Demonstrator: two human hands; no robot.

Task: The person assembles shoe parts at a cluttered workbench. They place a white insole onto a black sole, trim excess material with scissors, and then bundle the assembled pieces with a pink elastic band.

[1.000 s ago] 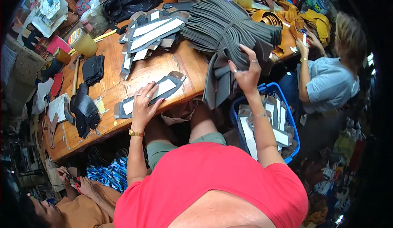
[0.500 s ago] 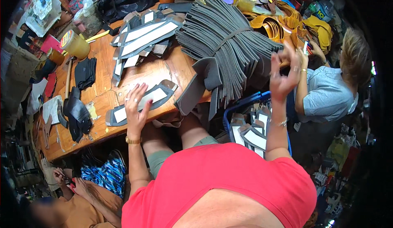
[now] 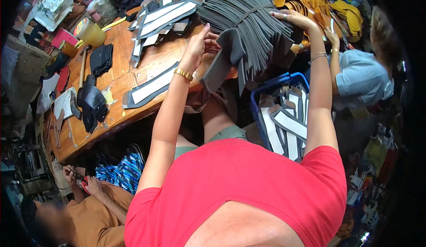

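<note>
A thick bundle of dark grey strips [image 3: 237,18], tied with a band, lies at the table's front right edge. My right hand [image 3: 299,20] rests on the bundle's right end, fingers stretched over the strips. My left hand [image 3: 202,49] is raised by the bundle's left end, its fingers loosely bent and apart with nothing visible in them. Just beside it a loose grey strip [image 3: 218,65] hangs bent over the table edge. Behind my left wrist lies a grey strip with a white strip on it [image 3: 153,86]; my forearm hides part of it.
Similar white-topped pieces are piled on the table [image 3: 166,21] and in a blue basket [image 3: 255,109] at my right. A hammer [image 3: 83,67], black pieces [image 3: 102,60] and a yellowish jar [image 3: 91,33] stand left. Co-workers sit at right [image 3: 361,76] and lower left [image 3: 95,216].
My right hand has come down and forward from the air onto the bundle. My left hand has left the white-topped strip and moved right and forward to the bundle's left end.
</note>
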